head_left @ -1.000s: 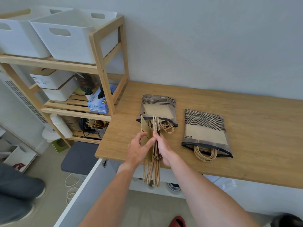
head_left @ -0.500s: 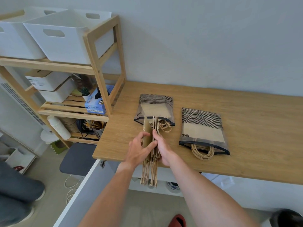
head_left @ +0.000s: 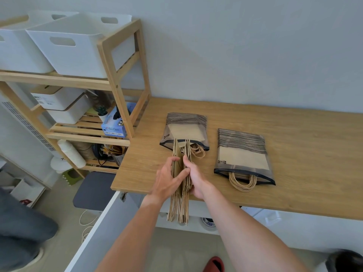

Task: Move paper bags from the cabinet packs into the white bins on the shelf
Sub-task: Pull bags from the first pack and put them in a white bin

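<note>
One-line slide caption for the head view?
Both hands, left and right, hold a bundle of paper bags half out of the left pack on the wooden top.

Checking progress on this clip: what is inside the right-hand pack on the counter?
Inside the right pack sit folded brown paper bags; only their twine handles poke out of its open end. How many bags it holds is hidden by the wrapper.

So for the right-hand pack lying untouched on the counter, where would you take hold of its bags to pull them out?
Probably at the twisted paper handles, coming from the counter's front edge. The right pack lies flat with its open mouth toward the person, and those loops are the only part of the bags sticking out. Its sealed, striped end points to the wall, so nothing is reachable there.
</note>
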`<state>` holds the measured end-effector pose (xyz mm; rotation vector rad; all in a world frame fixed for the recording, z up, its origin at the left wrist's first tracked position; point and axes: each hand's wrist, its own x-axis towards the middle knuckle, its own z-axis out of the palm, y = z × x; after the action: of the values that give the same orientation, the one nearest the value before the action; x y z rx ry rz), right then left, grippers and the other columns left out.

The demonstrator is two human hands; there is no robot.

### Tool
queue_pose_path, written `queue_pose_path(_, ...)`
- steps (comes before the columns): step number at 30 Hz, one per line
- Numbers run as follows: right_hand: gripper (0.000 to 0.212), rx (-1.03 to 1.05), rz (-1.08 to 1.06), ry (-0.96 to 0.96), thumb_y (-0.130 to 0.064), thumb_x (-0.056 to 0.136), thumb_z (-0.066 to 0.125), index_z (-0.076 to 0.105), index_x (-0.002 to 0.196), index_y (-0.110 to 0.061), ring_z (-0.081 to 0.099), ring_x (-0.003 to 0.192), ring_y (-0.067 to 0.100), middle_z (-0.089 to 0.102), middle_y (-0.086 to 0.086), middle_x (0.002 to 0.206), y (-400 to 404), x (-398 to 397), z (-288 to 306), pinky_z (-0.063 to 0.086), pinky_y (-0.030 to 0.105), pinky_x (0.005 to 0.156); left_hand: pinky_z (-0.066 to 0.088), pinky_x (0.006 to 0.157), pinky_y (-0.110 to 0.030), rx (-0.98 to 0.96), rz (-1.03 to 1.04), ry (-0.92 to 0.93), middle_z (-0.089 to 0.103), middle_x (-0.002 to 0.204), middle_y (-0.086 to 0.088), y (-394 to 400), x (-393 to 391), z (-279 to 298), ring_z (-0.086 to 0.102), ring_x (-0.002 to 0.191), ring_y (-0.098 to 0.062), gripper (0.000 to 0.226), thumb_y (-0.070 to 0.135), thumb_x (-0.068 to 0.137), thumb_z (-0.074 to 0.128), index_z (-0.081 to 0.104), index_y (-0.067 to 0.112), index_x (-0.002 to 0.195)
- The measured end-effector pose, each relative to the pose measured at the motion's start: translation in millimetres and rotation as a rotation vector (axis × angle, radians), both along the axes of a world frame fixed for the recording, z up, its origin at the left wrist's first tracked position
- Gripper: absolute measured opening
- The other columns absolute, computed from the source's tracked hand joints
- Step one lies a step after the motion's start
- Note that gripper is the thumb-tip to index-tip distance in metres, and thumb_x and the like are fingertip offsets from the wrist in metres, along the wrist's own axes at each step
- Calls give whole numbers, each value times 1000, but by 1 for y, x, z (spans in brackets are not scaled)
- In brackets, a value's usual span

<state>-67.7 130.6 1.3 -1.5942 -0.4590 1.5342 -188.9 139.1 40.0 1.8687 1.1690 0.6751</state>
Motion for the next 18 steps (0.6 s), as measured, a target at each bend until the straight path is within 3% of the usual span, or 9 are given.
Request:
queue_pose_path(2, 116, -11, 2, -4, -99, 42, 60, 44, 143, -43, 45, 133, 33, 46, 7, 150, 1, 1, -4, 33, 63, 109, 40, 84, -17, -5, -10, -14, 58, 115, 11, 0, 2, 1, 54, 99, 2, 46, 45, 89, 66, 51, 25, 127)
queue_pose_path(3, 117, -10, 7, 1, -99, 42, 60, 43, 144, -43, 45, 133, 34, 46, 8, 151, -1, 1, 2, 34, 63, 108, 42, 86, -18, 5, -16, -11, 58, 116, 11, 0, 3, 0, 54, 100, 1, 44, 43, 90, 65, 51, 24, 127)
queue_pose_path(6, 119, 5, 21, 31, -98, 46, 60, 37, 148, -42, 45, 133, 36, 43, 10, 152, -10, -2, 25, 36, 64, 107, 49, 95, -42, 16, -5, 0, 60, 123, 3, 4, -1, -2, 55, 113, -15, 35, 37, 94, 57, 50, 29, 127)
queue_pose_path(7, 113, 17, 23, 36, -95, 52, 58, 38, 148, -40, 48, 130, 36, 47, 10, 149, -13, -2, 32, 39, 63, 105, 50, 94, -43, 13, 0, -10, 60, 123, 2, 5, -1, -3, 58, 110, -16, 33, 31, 95, 54, 49, 30, 128)
queue_pose_path(10, 96, 14, 7, 34, -87, 73, 49, 32, 153, -35, 46, 133, 35, 41, 10, 153, -17, 2, 38, 41, 60, 104, 50, 84, -33, 43, 18, -26, 59, 102, 8, 2, -2, 1, 58, 80, 3, 41, 6, 97, 44, 47, 25, 134)
queue_pose_path(12, 112, 15, 12, 13, -95, 61, 50, 24, 155, -39, 33, 142, 36, 26, 7, 162, -18, 2, 37, 31, 64, 110, 50, 80, -46, 58, 9, -23, 59, 83, 12, 3, -4, -2, 57, 61, 4, 38, 4, 99, 40, 52, 20, 131)
queue_pose_path(13, 122, 13, 15, 11, -99, 52, 52, 23, 155, -41, 30, 144, 36, 23, 6, 164, -18, 0, 38, 29, 66, 111, 50, 82, -51, 51, 2, -25, 59, 79, 12, 4, -4, -3, 60, 64, -2, 32, 12, 101, 40, 54, 22, 128)
queue_pose_path(15, 131, 16, 20, -2, -103, 41, 52, 25, 154, -43, 30, 144, 36, 23, 4, 164, -16, -2, 37, 28, 67, 111, 48, 91, -51, 23, -3, -1, 64, 102, 6, 5, -5, -4, 64, 95, -17, 27, 41, 100, 45, 50, 32, 124)
queue_pose_path(18, 117, 19, 6, 12, -101, 49, 49, 32, 151, -45, 29, 145, 36, 24, 4, 164, -19, -5, 46, 26, 68, 111, 37, 98, -37, -21, -11, 50, 54, 133, 2, 7, -7, -8, 46, 124, -18, 52, 62, 85, 59, 43, 33, 126)
